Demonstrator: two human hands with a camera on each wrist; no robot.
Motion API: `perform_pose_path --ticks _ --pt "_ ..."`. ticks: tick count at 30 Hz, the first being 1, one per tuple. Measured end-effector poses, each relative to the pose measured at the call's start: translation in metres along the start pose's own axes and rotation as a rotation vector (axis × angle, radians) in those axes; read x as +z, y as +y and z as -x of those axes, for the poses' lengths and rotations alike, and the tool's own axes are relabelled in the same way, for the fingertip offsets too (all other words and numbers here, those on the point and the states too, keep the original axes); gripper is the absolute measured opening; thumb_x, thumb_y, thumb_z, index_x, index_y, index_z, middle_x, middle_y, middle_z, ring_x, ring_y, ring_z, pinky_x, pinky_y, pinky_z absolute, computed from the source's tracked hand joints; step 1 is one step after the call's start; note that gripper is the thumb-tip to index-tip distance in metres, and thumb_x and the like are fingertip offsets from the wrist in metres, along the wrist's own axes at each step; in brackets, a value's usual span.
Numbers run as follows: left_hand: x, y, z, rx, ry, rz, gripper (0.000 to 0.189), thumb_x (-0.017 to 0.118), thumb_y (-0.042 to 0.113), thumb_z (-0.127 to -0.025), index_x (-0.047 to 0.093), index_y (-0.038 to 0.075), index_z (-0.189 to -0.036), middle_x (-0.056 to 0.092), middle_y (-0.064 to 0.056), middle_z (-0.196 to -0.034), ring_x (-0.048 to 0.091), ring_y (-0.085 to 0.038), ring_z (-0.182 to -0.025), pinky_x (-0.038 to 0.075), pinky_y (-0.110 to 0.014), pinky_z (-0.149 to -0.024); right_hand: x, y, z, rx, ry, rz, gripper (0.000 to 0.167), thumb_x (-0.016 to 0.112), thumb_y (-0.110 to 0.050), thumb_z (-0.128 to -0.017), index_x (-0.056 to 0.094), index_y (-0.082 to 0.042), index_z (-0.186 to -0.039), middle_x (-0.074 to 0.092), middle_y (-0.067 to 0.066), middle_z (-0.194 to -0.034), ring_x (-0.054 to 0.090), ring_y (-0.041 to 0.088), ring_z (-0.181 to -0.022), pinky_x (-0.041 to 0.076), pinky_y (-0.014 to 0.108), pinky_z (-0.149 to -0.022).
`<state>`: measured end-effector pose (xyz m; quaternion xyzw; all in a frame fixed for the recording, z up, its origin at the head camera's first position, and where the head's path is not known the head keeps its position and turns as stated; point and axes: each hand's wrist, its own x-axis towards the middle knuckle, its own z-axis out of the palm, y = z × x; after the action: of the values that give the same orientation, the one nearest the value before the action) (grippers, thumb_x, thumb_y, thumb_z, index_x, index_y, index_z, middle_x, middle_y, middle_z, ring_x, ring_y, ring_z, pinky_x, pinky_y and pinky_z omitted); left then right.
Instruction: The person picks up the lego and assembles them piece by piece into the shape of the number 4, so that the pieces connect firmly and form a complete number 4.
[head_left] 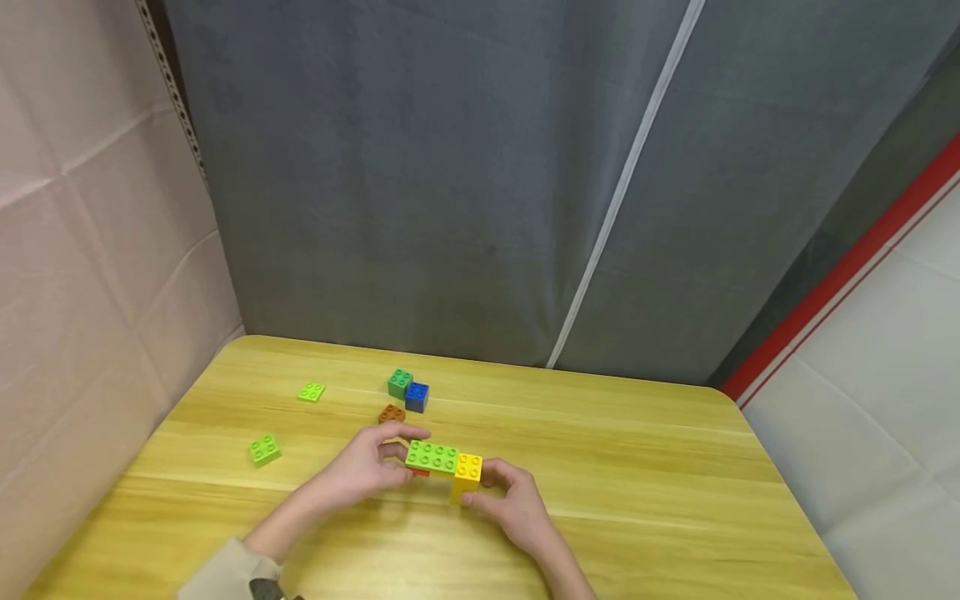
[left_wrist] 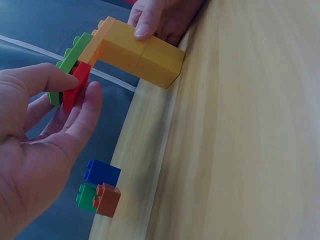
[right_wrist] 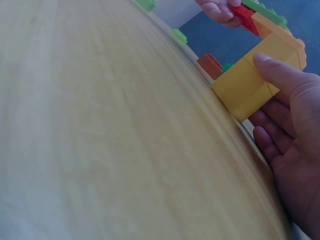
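Observation:
A small bridge-like build of toy building bricks is between the two hands. Its lime-green brick lies on top, with a red brick beneath it and a thin yellow-orange brick alongside. Under that stand two stacked yellow bricks, their lower end at the tabletop. My left hand pinches the red brick between thumb and fingers at the left end. On the other side my right hand grips the yellow bricks, its thumb flat on their near face.
Beyond the left hand, a dark green brick, a blue brick and a brown brick sit close together on the wooden table. Farther left are a thin lime plate and a lime brick. A grey curtain hangs behind.

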<state>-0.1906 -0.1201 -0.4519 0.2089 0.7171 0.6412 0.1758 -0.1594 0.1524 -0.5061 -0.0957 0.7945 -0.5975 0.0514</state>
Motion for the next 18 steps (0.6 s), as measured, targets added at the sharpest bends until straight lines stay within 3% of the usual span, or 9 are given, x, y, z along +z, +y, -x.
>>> perform_pose_path --ticks 12,18 --pt "0.0041 0.0018 -0.0011 -0.013 -0.027 0.075 0.054 0.076 0.001 -0.090 0.053 -0.012 -0.137 0.052 -0.025 -0.135 0.065 -0.035 -0.115 0.058 -0.034 -0.089 -0.0007 0.0012 -0.0004 0.004 -0.005 -0.009 0.037 0.086 -0.020 -0.084 0.073 -0.012 -0.117 0.072 -0.002 -0.110 0.062 0.020 -0.106 0.043 0.045 -0.100" --pt "0.0097 0.0018 -0.0048 -0.019 -0.013 0.098 0.047 0.072 0.009 -0.096 0.054 -0.014 -0.134 0.057 -0.024 -0.130 0.069 -0.034 -0.108 0.059 -0.038 -0.088 -0.0008 0.0019 -0.0003 0.011 -0.003 -0.002 0.037 0.086 -0.020 -0.084 0.073 -0.012 -0.117 0.072 -0.002 -0.110 0.062 0.020 -0.106 0.044 0.044 -0.100"
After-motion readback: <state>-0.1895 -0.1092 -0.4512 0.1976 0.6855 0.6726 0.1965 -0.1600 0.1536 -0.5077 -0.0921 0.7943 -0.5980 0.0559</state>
